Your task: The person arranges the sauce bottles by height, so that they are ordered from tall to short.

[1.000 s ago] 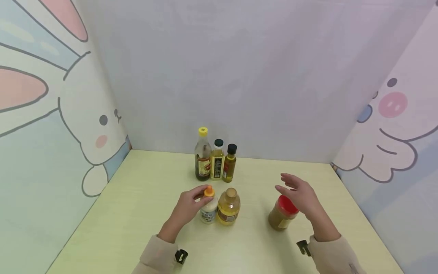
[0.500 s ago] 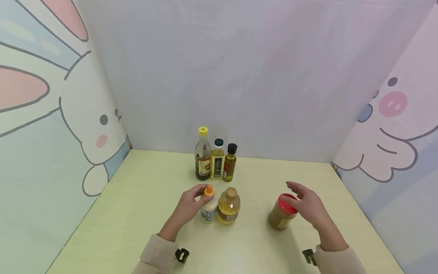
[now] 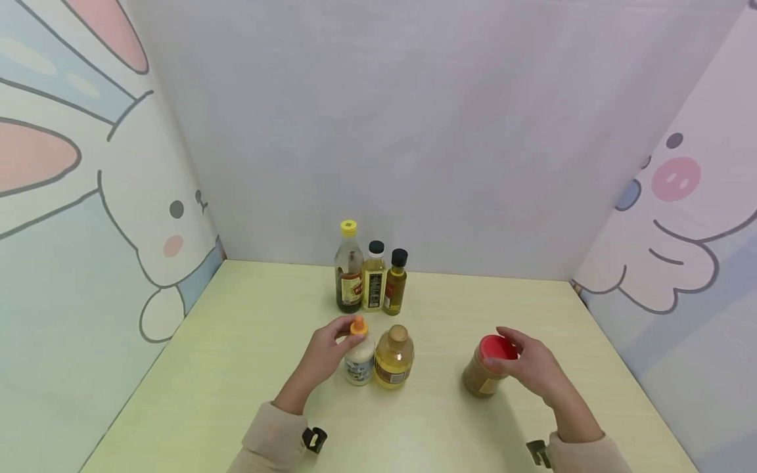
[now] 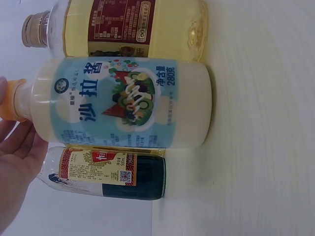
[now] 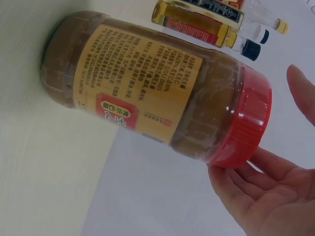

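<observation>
Behind our table (image 3: 236, 341), at twelve o'clock, rises a plain pale wall (image 3: 384, 131); a cartoon rabbit (image 3: 156, 197) is printed at ten o'clock, and a pink-cheeked white cartoon figure (image 3: 688, 240) at two. We take the squat oil bottle (image 3: 394, 364) near the table's middle as the hub of our clock. Just beside it, at nine o'clock, stands a white salad-dressing bottle (image 3: 359, 369) with an orange cap (image 3: 359, 328). Our left hand (image 3: 324, 355), at eight o'clock to that bottle, pinches the cap between thumb and fingers, while the base rests on the table. From the left wrist we see its blue label with a picture of salad.

At three o'clock from the hub, well apart, stands a jar of brown paste (image 3: 480, 376) under a red lid (image 3: 495, 347). Our right hand (image 3: 537, 368) is spread wide about that lid, its arm at four o'clock to the jar. From the right wrist, the thumb shows clear of the lid and the other fingers lie at its edge; whether these press on it we cannot tell.

Toward the wall we see a close row: a dark sauce bottle (image 3: 349, 276) at eleven o'clock, a slender black-capped bottle (image 3: 395, 289) at twelve, and a pale oil bottle (image 3: 374, 286) between them.
</observation>
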Tool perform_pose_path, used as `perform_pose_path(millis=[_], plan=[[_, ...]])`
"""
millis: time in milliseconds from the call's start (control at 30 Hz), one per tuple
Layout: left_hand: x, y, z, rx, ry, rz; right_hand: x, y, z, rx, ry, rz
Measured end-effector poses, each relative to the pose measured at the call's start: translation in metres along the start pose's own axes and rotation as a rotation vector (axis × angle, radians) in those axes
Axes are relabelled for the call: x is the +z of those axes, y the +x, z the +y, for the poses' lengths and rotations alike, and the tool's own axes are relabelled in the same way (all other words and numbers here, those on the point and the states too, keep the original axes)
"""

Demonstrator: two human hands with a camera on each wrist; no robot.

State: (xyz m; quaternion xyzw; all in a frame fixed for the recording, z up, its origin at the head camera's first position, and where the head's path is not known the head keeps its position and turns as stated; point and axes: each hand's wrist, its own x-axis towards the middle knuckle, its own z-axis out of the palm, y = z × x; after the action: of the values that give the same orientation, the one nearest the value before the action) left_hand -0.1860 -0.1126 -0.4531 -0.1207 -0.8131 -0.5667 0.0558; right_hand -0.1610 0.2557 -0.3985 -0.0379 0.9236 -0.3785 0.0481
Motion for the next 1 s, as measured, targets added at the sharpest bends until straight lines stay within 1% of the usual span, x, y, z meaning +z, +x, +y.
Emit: perform_pose_path(millis=[100,233,600,833,1000], plan=[[-0.001,0.003,0.001,-0.008,-0.002,-0.001,0.001,0.0,0.002,0.016,-0.003,0.0],[-0.002,0.008,0.001,0.006,0.009,0.0,0.002,0.001,0.004,0.026,0.002,0.004],[-0.01,0.023,0.009,0.029,0.04,-0.028,0.006,0.001,0.007,0.051,-0.008,0.019],[-0.013,0.035,0.012,0.014,0.048,-0.044,0.006,0.003,0.005,0.043,-0.022,0.02],[-0.014,0.044,0.014,-0.014,0.023,-0.061,0.006,0.004,0.005,0.043,-0.023,0.021]])
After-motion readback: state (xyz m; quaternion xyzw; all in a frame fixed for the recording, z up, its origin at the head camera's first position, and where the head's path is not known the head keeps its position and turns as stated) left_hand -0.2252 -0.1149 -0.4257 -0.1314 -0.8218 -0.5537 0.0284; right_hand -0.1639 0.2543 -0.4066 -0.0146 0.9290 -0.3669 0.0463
